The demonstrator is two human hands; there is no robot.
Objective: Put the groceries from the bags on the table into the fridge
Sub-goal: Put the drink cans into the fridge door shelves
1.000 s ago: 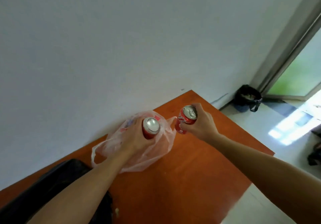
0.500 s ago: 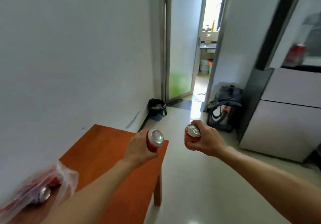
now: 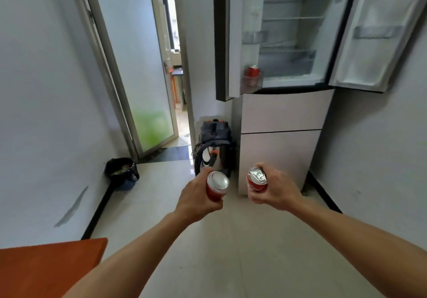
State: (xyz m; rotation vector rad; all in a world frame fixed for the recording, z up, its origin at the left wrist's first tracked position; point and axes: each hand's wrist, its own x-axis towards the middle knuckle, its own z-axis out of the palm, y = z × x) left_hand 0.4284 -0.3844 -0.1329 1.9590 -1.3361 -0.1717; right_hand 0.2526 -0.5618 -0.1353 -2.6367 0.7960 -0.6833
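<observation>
My left hand (image 3: 196, 199) grips a red soda can (image 3: 216, 188), held upright at waist height over the floor. A second red can (image 3: 257, 180) is gripped in my right hand (image 3: 273, 190), close beside the first. Ahead stands the fridge (image 3: 279, 117) with both upper doors swung open; its shelves look bare. Another red can (image 3: 253, 74) sits in the lower bin of the left door. A corner of the orange table (image 3: 50, 265) shows at the bottom left; the bags are out of view.
A backpack (image 3: 215, 145) leans against the fridge's left side on the floor. A black bin (image 3: 121, 173) stands by the left wall near a frosted glass door (image 3: 143, 66). Pale tiled floor runs between me and the fridge.
The view swung from the table and plastic bag round to the fridge. Both hands carried their cans away from the bag; the open fridge now lies straight ahead.
</observation>
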